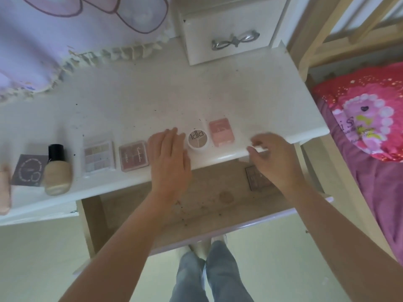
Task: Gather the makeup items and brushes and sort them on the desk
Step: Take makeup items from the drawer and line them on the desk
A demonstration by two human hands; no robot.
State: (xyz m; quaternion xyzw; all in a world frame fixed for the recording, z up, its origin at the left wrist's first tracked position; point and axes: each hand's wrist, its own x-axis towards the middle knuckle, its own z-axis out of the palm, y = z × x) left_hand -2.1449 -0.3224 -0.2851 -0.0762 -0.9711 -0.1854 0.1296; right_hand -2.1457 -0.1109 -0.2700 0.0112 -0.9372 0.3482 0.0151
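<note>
Both forearms reached in from six o'clock over the open drawer (pixel 135 214): the left hand (pixel 169 159) lay flat with straight fingers on the desk (pixel 152 92) edge, holding nothing, while the right hand (pixel 271 159) hung with loosely curled fingers at the edge, seemingly empty, though blur hid any contact. At three o'clock of the left hand sat a round compact (pixel 198 139) and a pink compact (pixel 220 132); at nine o'clock lay a rose palette (pixel 133 155), a pale palette (pixel 99 156), a foundation bottle (pixel 57 171) and a grey card (pixel 29 170). Another palette (pixel 255 177) in the drawer was half hidden under the right wrist, and a peach item (pixel 4 188) was cut off at the frame's nine o'clock edge.
</note>
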